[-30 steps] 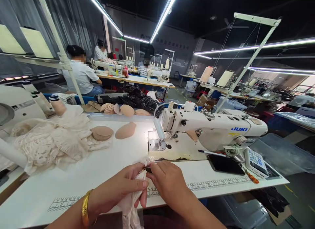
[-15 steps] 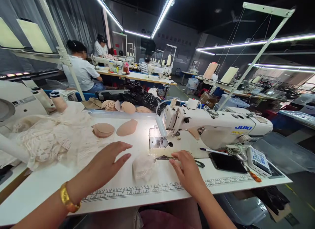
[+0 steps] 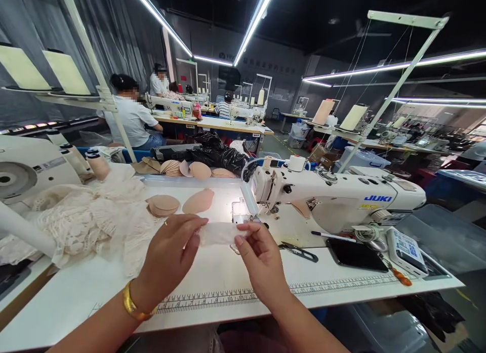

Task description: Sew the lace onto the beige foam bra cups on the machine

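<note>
While the left hand pinches one end of a small pale cloth between thumb and fingers, the right hand holds the other end between thumb and forefinger, its remaining fingers curled. The cloth spans the gap between the hands, above the white table and on the near side of the sewing machine's needle area. A gold bracelet circles the left wrist. Just right of the right hand lie dark snips, with a black phone farther right. A stack of beige ovals and a single beige piece lie beyond the left hand, beside a heap of cream lace.
</note>
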Motion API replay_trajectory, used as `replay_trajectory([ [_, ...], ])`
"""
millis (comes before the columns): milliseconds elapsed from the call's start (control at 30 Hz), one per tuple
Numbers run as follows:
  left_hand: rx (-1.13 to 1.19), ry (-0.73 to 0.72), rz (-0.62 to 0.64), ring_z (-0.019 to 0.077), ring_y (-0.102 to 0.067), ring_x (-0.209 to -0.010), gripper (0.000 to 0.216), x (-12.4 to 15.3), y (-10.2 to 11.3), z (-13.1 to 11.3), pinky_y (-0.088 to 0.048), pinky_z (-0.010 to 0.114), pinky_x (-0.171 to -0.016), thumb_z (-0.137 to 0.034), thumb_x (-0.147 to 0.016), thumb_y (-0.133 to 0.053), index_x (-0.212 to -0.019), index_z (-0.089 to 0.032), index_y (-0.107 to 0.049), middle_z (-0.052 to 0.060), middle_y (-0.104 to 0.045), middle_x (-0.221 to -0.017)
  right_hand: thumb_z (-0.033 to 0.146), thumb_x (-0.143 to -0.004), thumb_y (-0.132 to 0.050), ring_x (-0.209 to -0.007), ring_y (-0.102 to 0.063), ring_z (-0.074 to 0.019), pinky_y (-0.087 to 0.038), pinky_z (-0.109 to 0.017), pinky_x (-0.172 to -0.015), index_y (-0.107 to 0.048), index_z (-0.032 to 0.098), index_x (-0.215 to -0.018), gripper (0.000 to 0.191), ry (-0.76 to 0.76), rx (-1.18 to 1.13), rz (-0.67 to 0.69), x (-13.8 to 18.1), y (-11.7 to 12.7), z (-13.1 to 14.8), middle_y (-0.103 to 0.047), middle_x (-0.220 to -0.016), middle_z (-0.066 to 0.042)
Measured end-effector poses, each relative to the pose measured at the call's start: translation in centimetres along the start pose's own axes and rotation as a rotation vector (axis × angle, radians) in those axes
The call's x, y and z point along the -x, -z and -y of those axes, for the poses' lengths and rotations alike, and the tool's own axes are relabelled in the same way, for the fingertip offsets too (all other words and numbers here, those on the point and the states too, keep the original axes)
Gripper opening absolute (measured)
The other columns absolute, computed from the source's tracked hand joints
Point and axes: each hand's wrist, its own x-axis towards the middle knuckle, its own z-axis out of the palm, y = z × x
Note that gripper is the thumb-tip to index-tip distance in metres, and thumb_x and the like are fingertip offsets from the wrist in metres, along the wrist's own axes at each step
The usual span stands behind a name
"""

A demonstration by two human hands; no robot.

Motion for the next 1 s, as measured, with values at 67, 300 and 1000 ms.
replay_trajectory([
  [67, 0.013, -0.147, 0.014, 0.0254, -0.067, -0.102, 0.032, 0.5, 1.0, 0.1, -0.053, 0.038, -0.095, -0.009, -0.097, -0.054, -0.118, -0.024, -0.072, 0.008, -0.077, -0.111, 0.036, -0.098, -0.063, -0.087, -0.061, -0.0186, -0.051, -0.031, -0.082, -0.069, 0.025, -0.11, 0.018, 0.044, 0.17, 0.07, 1.4, 1.5, -0.6, -0.066, -0.096, -0.002],
  [300, 0.463, 0.083, 0.849, 0.0244, -0.07, -0.098, 0.017, 3.3, 3.4, -1.3, -0.058, 0.03, -0.088, -0.035, -0.099, -0.065, -0.109, -0.033, -0.079, 0.005, -0.077, -0.114, 0.028, -0.102, -0.06, -0.073, -0.062, -0.0176, -0.045, -0.028, -0.069, -0.068, 0.026, -0.125, 0.025, -0.084, 0.61, 0.436, 2.9, 6.7, -1.0, -0.068, -0.079, 0.003],
  [1000, 0.465, 0.261, 0.534, 0.024, -0.065, -0.106, 0.016, 0.2, -2.7, 0.2, -0.051, 0.038, -0.094, -0.035, -0.102, -0.05, -0.108, -0.023, -0.06, 0.006, -0.071, -0.113, 0.013, -0.098, -0.058, -0.096, -0.059, -0.022, -0.048, -0.036, -0.084, -0.069, 0.023, -0.093, 0.016, 0.327, 0.511, 0.362, -2.1, 2.3, -3.4, -0.063, -0.098, -0.004],
])
